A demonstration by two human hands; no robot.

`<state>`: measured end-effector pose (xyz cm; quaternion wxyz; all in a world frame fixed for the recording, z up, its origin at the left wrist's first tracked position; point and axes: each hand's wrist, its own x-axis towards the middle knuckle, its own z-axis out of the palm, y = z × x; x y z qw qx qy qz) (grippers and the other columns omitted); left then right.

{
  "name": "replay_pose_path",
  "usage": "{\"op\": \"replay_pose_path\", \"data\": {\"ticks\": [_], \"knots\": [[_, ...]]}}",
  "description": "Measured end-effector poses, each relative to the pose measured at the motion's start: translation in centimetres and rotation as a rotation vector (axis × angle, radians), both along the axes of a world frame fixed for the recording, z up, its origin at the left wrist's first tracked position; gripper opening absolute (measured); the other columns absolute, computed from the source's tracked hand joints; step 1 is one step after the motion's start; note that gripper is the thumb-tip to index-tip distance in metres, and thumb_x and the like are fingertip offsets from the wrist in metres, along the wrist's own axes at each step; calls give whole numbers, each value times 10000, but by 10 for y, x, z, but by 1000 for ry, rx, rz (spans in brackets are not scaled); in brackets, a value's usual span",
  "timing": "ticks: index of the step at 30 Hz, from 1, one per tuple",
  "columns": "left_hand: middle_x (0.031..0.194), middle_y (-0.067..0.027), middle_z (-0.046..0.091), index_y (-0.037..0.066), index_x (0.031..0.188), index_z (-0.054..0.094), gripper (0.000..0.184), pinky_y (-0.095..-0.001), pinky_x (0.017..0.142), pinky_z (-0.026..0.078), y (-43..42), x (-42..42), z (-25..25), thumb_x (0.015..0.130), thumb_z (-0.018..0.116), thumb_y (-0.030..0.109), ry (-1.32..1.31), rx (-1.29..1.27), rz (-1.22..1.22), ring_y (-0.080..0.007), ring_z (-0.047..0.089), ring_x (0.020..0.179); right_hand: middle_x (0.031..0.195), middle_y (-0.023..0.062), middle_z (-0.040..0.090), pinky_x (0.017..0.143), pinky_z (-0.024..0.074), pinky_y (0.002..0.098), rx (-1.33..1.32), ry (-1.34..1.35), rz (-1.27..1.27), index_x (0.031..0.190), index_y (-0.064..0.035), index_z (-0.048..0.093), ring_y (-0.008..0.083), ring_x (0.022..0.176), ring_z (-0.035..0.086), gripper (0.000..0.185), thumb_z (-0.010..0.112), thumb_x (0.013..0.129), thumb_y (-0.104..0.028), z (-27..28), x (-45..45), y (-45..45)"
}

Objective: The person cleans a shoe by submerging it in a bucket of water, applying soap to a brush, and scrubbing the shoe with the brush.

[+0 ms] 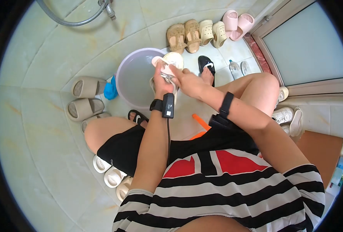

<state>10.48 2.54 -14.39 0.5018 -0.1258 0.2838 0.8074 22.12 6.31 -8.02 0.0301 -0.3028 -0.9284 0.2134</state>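
Note:
A cream-white sneaker (174,59) with loose laces is held up over the front right rim of a pale lilac basin (122,63) of water. My left hand (162,84) is closed around the shoe from the left. From the right, my right hand (189,82) presses its closed fingers against the upper, beside a pale pink flap (160,62) that looks like the tongue. What lies under the right fingertips is hidden. Below the hands, an orange object (201,121) rests on the floor between my legs, partly covered by my shorts.
Tan shoes (192,36), cream clogs (206,33) and pink slippers (242,27) line the back wall. Beige slides (85,109) and a blue bundle (110,89) lie left of the basin. White sneakers (283,115) stand at right, near a brown board (319,149). A shower hose (73,23) hangs above.

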Motion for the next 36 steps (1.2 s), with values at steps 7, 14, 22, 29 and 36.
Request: {"op": "replay_pose_path", "data": {"ticks": [7, 14, 22, 29, 36], "knots": [[1280, -157, 495, 18, 1282, 441, 678, -450, 983, 382, -15, -4, 5, 886, 415, 567, -208, 24, -27, -326, 480, 1156, 941, 261, 598, 759, 487, 489, -263, -100, 66, 1343, -64, 362, 413, 873, 607, 514, 452, 841, -127, 17, -1, -12], [1220, -131, 548, 42, 1261, 471, 625, -435, 990, 371, -4, 13, -25, 923, 324, 547, -128, -15, -40, -308, 504, 1129, 790, 260, 618, 634, 504, 502, -49, -203, 87, 1372, -30, 280, 405, 720, 629, 602, 480, 807, -85, 16, 5, -19], [1206, -137, 551, 50, 1239, 487, 576, -446, 971, 391, -7, 2, -24, 946, 285, 503, -218, 78, -65, -310, 510, 1120, 701, 241, 616, 627, 498, 489, -179, -113, 38, 1390, -56, 251, 416, 707, 622, 648, 496, 790, -65, 23, 12, -42], [1248, -121, 535, 44, 1261, 472, 547, -427, 1011, 355, -5, 6, -32, 966, 248, 445, -91, 60, -58, -288, 490, 1160, 794, 284, 618, 757, 446, 540, -86, -166, 112, 1377, -67, 299, 427, 738, 619, 628, 508, 785, -57, 7, -17, 12], [1260, -166, 518, 3, 1273, 456, 622, -450, 1017, 339, -5, 7, -14, 946, 252, 491, -271, 109, -95, -332, 475, 1166, 701, 238, 610, 596, 493, 491, 132, -41, 263, 1366, -78, 303, 398, 641, 621, 580, 467, 810, -69, 15, 48, -19]]}}
